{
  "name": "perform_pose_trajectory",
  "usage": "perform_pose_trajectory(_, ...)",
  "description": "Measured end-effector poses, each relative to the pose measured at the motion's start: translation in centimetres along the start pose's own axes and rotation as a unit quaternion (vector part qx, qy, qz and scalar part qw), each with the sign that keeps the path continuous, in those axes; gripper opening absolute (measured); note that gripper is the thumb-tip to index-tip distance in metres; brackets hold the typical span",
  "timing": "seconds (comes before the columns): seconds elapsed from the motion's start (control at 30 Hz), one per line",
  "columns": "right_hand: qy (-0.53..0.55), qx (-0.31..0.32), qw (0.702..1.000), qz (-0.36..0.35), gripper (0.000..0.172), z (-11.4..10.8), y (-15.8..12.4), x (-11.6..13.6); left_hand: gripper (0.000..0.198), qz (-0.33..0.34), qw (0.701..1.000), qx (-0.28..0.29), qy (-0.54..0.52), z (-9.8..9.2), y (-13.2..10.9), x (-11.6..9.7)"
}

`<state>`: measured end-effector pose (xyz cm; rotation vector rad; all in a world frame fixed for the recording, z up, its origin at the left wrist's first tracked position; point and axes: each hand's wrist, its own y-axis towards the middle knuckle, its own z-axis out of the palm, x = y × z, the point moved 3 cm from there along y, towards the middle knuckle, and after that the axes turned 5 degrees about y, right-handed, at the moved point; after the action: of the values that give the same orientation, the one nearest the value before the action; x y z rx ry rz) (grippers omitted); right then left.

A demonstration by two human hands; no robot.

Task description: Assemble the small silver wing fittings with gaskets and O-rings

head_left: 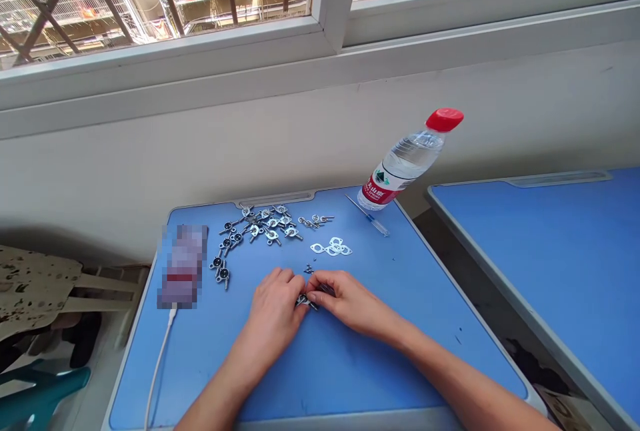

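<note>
My left hand (277,304) is closed, its thumb and fingers gripping a small metal fitting (301,300) close to the tabletop. My right hand (347,301) meets it from the other side, thumb and forefinger pinched together at the fitting; whatever is between those fingertips is too small to tell. Just beyond the fingers lie several tiny dark screws (309,269). Farther back are flat silver oval plates (334,248), and behind them a few small metal pieces with stems (314,221). Several similar metal fittings (273,223) spread across the back left, some with black round centres.
The blue table (400,364) holds a pixelated phone-like object (184,264) with a white cable (159,364) at left. A water bottle (400,168) with a red cap stands at the back right, beside a thin pen (369,216). Another blue table (560,238) adjoins on the right.
</note>
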<state>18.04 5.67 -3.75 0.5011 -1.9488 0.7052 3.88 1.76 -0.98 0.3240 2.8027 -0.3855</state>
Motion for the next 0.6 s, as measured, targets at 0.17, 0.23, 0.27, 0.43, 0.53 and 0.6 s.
perform_pose_trajectory(0.17,0.031,-0.003,0.999,0.008,0.011,0.1,0.4,-0.9,0.005,0.002,1.000,-0.003,0.001,0.1,0.0,0.1)
perform_pose_trajectory(0.23,0.017,0.002,1.000,0.009,0.012,0.0,0.4,-0.9,0.004,0.002,1.000,-0.003,0.001,0.1,0.0,0.1)
perform_pose_trajectory(0.27,0.009,0.005,1.000,0.010,0.012,-0.1,0.4,-0.8,0.004,0.002,1.000,-0.004,0.000,0.1,0.0,0.1)
perform_pose_trajectory(0.43,-0.034,0.011,0.999,0.002,0.015,-0.5,-0.1,0.3,0.005,0.003,1.000,-0.011,0.000,0.1,0.0,0.1)
perform_pose_trajectory(0.53,-0.074,-0.002,0.996,-0.047,0.018,-0.5,-0.3,1.0,0.005,0.001,1.000,-0.007,0.001,0.1,0.0,0.1)
perform_pose_trajectory(0.6,-0.111,-0.010,0.990,-0.081,0.019,-0.4,-0.4,1.1,0.006,0.001,1.000,-0.002,-0.002,0.1,0.0,0.0)
